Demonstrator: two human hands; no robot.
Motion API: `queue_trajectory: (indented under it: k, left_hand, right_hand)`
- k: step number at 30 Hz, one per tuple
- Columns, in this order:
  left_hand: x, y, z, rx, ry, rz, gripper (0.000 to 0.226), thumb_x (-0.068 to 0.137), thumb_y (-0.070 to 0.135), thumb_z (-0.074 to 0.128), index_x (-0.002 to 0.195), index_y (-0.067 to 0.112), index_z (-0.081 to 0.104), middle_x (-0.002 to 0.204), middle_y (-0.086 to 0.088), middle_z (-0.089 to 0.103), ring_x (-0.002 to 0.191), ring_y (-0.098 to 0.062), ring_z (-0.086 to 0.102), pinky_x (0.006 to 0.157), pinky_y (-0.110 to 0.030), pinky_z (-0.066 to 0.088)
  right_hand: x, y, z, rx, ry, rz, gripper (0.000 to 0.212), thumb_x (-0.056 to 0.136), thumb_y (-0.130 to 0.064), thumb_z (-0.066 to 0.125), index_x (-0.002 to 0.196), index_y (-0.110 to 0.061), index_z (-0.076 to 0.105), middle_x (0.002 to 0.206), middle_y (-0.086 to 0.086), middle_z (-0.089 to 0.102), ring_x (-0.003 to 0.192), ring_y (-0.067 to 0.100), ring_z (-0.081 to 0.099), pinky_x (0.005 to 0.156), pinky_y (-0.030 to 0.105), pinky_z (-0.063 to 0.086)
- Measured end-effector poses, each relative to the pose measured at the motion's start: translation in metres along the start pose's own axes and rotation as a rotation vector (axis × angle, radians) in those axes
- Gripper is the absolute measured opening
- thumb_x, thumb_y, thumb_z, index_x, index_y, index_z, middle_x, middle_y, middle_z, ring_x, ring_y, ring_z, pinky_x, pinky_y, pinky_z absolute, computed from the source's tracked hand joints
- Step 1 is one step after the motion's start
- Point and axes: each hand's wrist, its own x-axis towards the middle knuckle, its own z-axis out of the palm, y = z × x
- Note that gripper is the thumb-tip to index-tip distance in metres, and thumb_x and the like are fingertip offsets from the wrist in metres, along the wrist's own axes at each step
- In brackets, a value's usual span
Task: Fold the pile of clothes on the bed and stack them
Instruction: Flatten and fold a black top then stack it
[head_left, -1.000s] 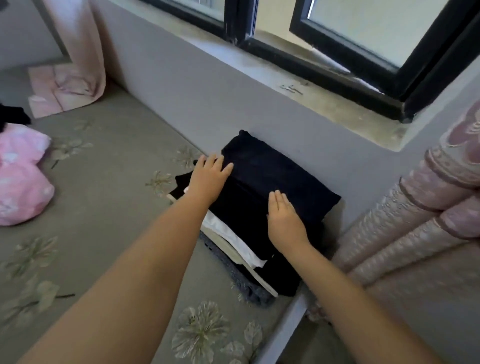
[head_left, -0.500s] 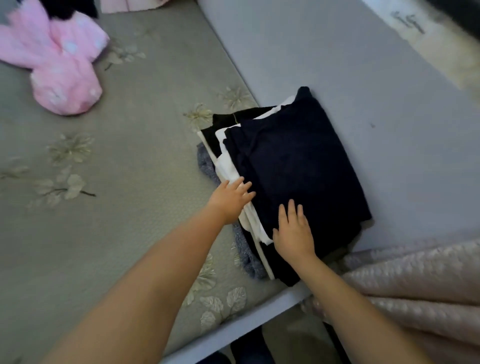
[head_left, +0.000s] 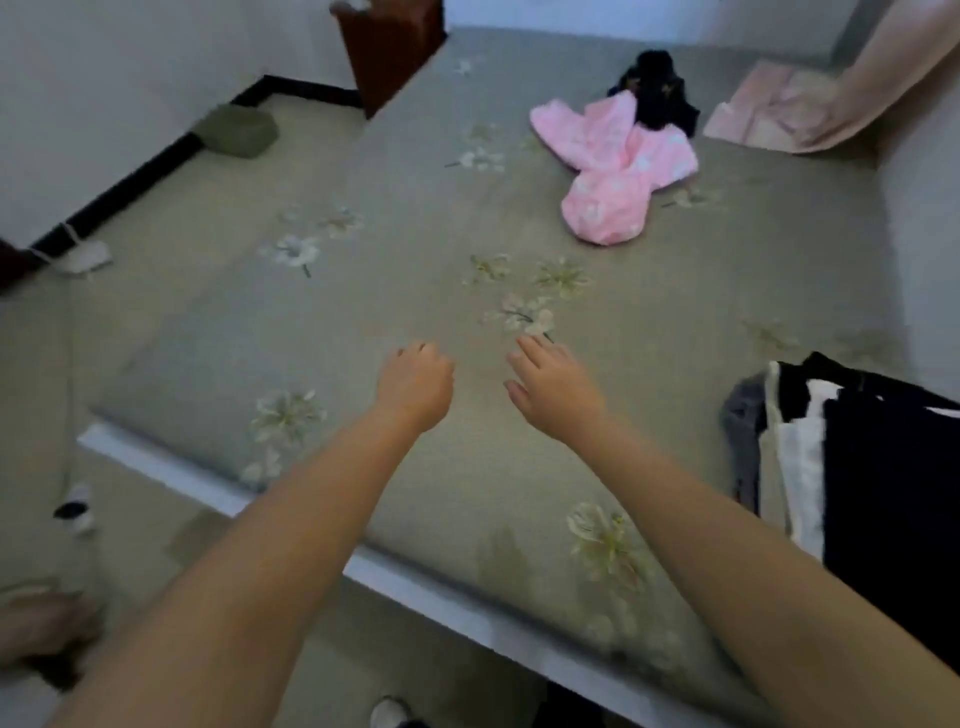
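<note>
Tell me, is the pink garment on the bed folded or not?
Not folded. The pink garment lies crumpled, its parts sprawling outward, beside a black garment.

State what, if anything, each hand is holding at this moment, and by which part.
Nothing is held. The left hand, fingers loosely curled, and the right hand, fingers extended, both hover empty over the bed, away from the folded stack.

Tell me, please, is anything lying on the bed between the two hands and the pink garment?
Nothing visible does. Only bare floral bed cover lies between the left hand, the right hand and the pink garment. The folded stack sits off to the right, outside that path.
</note>
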Motion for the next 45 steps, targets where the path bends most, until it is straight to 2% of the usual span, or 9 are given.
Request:
queue_trajectory:
  k: [4,7,9,13,18,31,34,36,45]
  left_hand:
    - [-0.1,-0.132,0.004,-0.048,0.128,-0.259,0.024,0.09,0.017,0.047,0.103,0.003,0.061,0.115,-0.017,0.055,0.112,-0.032,0.05,0.089,-0.037,0.038]
    - [-0.183,-0.227,0.007,-0.087,0.211,-0.423,0.017,0.074,0.009,0.06,0.08,-0.005,0.067,0.096,-0.029,0.062,0.094,-0.043,0.06,0.076,-0.046,0.049]
    - [-0.235,-0.281,0.011,-0.115,0.221,-0.575,0.024,0.08,0.009,0.061,0.098,-0.006,0.066,0.116,-0.032,0.057,0.112,-0.047,0.051,0.091,-0.051,0.041]
    - [-0.319,-0.372,0.026,-0.05,0.23,-0.815,0.045,0.097,0.026,0.038,0.139,0.009,0.037,0.149,-0.016,0.027,0.14,-0.033,0.02,0.11,-0.042,0.02]
    - [-0.371,-0.453,0.062,-0.097,0.148,-1.054,0.049,0.1,0.03,0.025,0.146,0.015,0.021,0.154,-0.007,0.016,0.143,-0.024,0.009,0.112,-0.036,0.014]
    - [-0.313,-0.738,0.087,-0.182,0.038,-1.255,0.049,0.101,0.029,0.022,0.147,0.018,0.013,0.155,-0.004,0.011,0.143,-0.02,0.005,0.114,-0.033,0.011]
    - [-0.302,-0.8,0.08,-0.173,0.033,-1.268,0.048,0.1,0.029,0.022,0.147,0.016,0.016,0.155,-0.004,0.014,0.143,-0.021,0.006,0.114,-0.036,0.011]
    - [-0.297,-0.843,0.08,-0.16,0.032,-1.299,0.048,0.1,0.028,0.022,0.147,0.017,0.017,0.155,-0.003,0.015,0.143,-0.02,0.006,0.114,-0.039,0.01]
    - [-0.213,-1.08,0.099,-0.182,0.019,-1.199,0.05,0.1,0.032,0.022,0.148,0.018,0.012,0.155,-0.005,0.011,0.143,-0.023,0.003,0.115,-0.041,0.007]
  right_hand:
    - [0.085,-0.144,-0.002,0.071,0.016,-0.197,0.033,0.069,-0.028,0.058,0.085,-0.002,0.071,0.095,0.021,0.069,0.086,0.042,0.067,0.066,0.054,0.052]
    - [0.13,-0.254,-0.007,0.186,-0.002,-0.295,0.038,0.078,-0.027,0.053,0.101,-0.001,0.069,0.114,0.024,0.063,0.107,0.048,0.056,0.087,0.059,0.043]
    - [0.152,-0.324,-0.01,0.224,0.025,-0.345,0.044,0.082,-0.029,0.049,0.111,0.0,0.065,0.124,0.024,0.057,0.118,0.047,0.048,0.097,0.058,0.036]
    - [0.188,-0.451,0.002,0.25,0.085,-0.468,0.045,0.083,-0.035,0.041,0.091,-0.005,0.073,0.102,0.017,0.07,0.095,0.035,0.066,0.077,0.05,0.052]
    - [0.225,-0.55,0.038,0.202,-0.008,-0.562,0.065,0.098,-0.038,0.016,0.091,-0.007,0.073,0.102,0.016,0.07,0.094,0.032,0.068,0.073,0.046,0.054]
    - [0.489,-0.705,0.17,0.159,-0.228,-0.677,0.074,0.097,-0.039,0.008,0.09,-0.006,0.074,0.101,0.015,0.071,0.095,0.031,0.068,0.075,0.044,0.054]
    - [0.543,-0.753,0.171,0.178,-0.312,-0.672,0.072,0.089,-0.05,0.009,0.135,-0.007,0.044,0.147,0.016,0.034,0.138,0.03,0.029,0.111,0.045,0.023]
    - [0.58,-0.788,0.178,0.174,-0.34,-0.686,0.059,0.097,-0.048,0.015,0.146,-0.015,0.02,0.156,0.007,0.007,0.144,0.022,0.003,0.116,0.04,0.001]
    - [0.769,-0.913,0.233,0.189,-0.226,-0.673,0.053,0.099,-0.041,0.024,0.145,-0.014,0.023,0.156,0.005,0.01,0.144,0.02,0.001,0.116,0.036,0.0]
